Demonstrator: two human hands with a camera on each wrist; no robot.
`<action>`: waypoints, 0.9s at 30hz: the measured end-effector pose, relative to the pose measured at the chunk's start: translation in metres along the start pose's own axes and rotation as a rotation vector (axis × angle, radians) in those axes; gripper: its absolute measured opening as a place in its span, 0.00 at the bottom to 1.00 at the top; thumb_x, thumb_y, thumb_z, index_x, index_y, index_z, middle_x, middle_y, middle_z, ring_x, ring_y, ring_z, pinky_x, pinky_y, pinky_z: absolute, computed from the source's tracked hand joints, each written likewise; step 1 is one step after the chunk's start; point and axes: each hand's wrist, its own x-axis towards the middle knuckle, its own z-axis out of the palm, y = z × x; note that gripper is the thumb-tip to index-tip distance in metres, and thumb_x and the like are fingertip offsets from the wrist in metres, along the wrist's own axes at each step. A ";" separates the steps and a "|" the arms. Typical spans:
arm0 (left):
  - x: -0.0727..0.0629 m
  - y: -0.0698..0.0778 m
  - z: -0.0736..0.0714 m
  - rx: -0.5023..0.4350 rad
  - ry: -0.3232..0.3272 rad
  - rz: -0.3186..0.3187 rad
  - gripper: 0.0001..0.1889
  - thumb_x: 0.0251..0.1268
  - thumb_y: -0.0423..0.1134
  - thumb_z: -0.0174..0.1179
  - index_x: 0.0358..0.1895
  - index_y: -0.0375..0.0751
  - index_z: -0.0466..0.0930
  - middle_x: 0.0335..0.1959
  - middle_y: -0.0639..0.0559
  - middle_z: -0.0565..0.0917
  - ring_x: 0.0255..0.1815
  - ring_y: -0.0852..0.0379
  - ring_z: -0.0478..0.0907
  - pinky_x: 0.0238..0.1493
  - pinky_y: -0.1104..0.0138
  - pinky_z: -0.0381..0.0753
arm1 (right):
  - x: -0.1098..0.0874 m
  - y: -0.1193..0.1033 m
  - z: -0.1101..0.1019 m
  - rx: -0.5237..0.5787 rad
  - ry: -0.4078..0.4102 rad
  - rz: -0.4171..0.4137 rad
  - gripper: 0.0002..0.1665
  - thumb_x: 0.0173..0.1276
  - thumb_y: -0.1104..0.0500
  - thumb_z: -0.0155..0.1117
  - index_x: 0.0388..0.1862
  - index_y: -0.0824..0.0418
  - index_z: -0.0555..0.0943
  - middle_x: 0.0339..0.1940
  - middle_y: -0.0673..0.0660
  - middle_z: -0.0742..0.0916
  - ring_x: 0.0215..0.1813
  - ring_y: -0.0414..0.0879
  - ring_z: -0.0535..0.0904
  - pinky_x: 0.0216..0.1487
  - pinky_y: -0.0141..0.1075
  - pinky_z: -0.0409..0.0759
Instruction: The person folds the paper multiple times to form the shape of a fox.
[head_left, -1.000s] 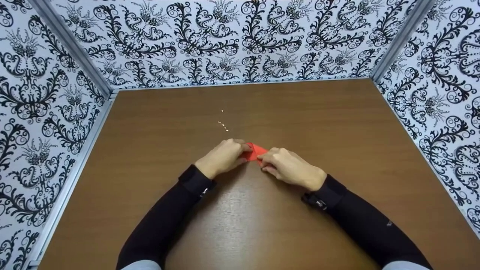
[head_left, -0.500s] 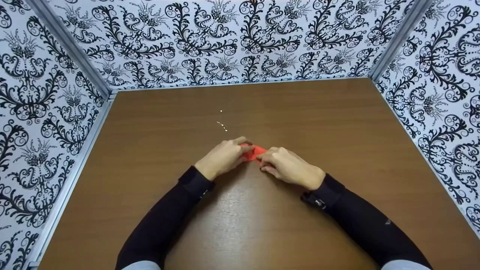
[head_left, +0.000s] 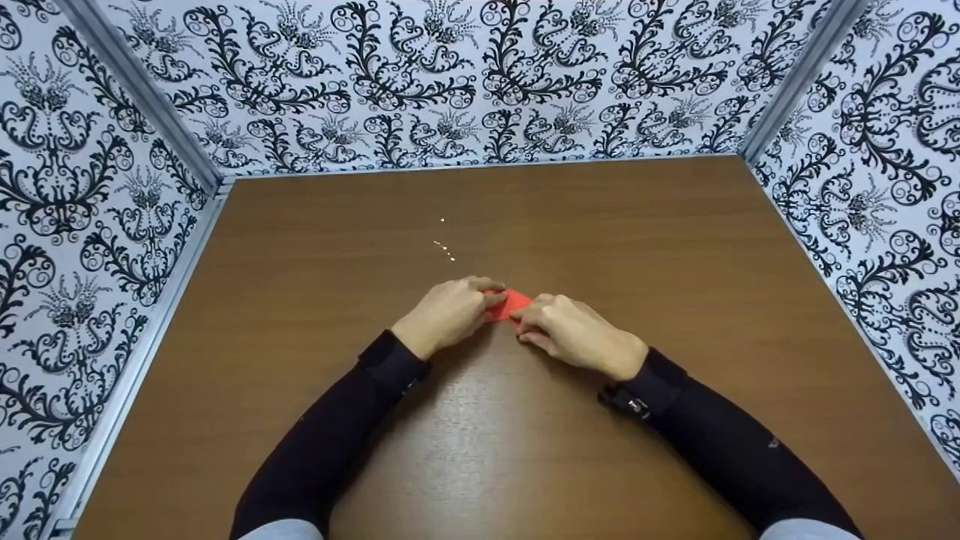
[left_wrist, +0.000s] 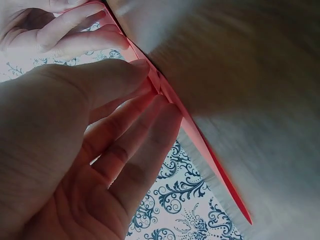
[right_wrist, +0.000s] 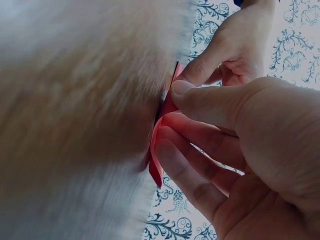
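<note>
A small piece of folded red paper (head_left: 511, 304) lies on the brown table between both hands. My left hand (head_left: 448, 316) holds its left end, the fingers covering that part. At the right end my right hand (head_left: 579, 334) pinches the paper near a corner. Seen almost edge-on in the left wrist view, the paper (left_wrist: 212, 160) runs as a thin layered strip beside the left thumb and fingertips. In the right wrist view the right thumb presses on the paper (right_wrist: 169, 102), and part of it curves away from the table. Much of the folding is hidden under the fingers.
The brown wooden table (head_left: 360, 225) is bordered by white walls with black scroll patterns (head_left: 450, 82) and grey metal posts. A short line of small bright specks (head_left: 445, 250) shows on the table beyond the left hand.
The left index finger has shifted across the paper's top, and the crease line seen there earlier no longer shows. The right hand has barely moved and keeps its grip.
</note>
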 end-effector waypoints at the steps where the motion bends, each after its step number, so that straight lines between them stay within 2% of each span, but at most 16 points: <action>1: 0.000 0.000 0.000 0.003 0.000 -0.001 0.19 0.85 0.38 0.72 0.72 0.42 0.92 0.75 0.44 0.91 0.72 0.40 0.91 0.66 0.47 0.95 | 0.000 0.000 0.000 0.000 0.000 -0.001 0.03 0.81 0.63 0.79 0.47 0.57 0.96 0.67 0.58 0.96 0.62 0.55 0.94 0.63 0.51 0.95; 8: -0.001 -0.001 -0.001 0.028 -0.007 0.006 0.18 0.84 0.36 0.72 0.71 0.43 0.92 0.74 0.46 0.91 0.72 0.42 0.90 0.69 0.51 0.93 | 0.000 -0.001 -0.001 -0.014 0.011 -0.005 0.03 0.79 0.64 0.80 0.46 0.56 0.96 0.65 0.58 0.97 0.57 0.54 0.94 0.55 0.49 0.95; 16: -0.001 0.000 0.000 0.038 -0.008 -0.006 0.18 0.86 0.38 0.71 0.71 0.43 0.92 0.74 0.47 0.91 0.70 0.43 0.90 0.68 0.51 0.94 | 0.001 0.000 -0.005 0.028 -0.031 -0.002 0.06 0.79 0.58 0.83 0.50 0.57 0.97 0.68 0.58 0.96 0.64 0.55 0.94 0.63 0.52 0.94; 22: -0.001 -0.001 0.001 0.007 0.007 -0.004 0.17 0.85 0.36 0.70 0.70 0.42 0.93 0.74 0.45 0.92 0.70 0.41 0.91 0.68 0.49 0.94 | 0.003 0.008 -0.014 0.137 -0.038 -0.046 0.10 0.76 0.56 0.86 0.51 0.59 0.98 0.60 0.58 0.98 0.64 0.55 0.96 0.69 0.53 0.93; 25: -0.001 -0.002 0.002 -0.005 0.011 -0.004 0.17 0.85 0.36 0.70 0.70 0.42 0.93 0.74 0.45 0.92 0.71 0.41 0.90 0.68 0.49 0.94 | 0.005 0.012 -0.023 0.146 -0.004 -0.026 0.09 0.79 0.57 0.84 0.52 0.59 0.98 0.52 0.55 0.99 0.55 0.50 0.96 0.61 0.48 0.94; 27: -0.001 -0.003 0.003 -0.008 0.014 -0.003 0.17 0.85 0.36 0.70 0.70 0.42 0.93 0.74 0.45 0.92 0.71 0.41 0.90 0.69 0.49 0.94 | 0.006 0.017 -0.028 0.146 0.033 0.028 0.07 0.81 0.59 0.81 0.52 0.59 0.98 0.49 0.53 0.99 0.49 0.47 0.94 0.54 0.45 0.93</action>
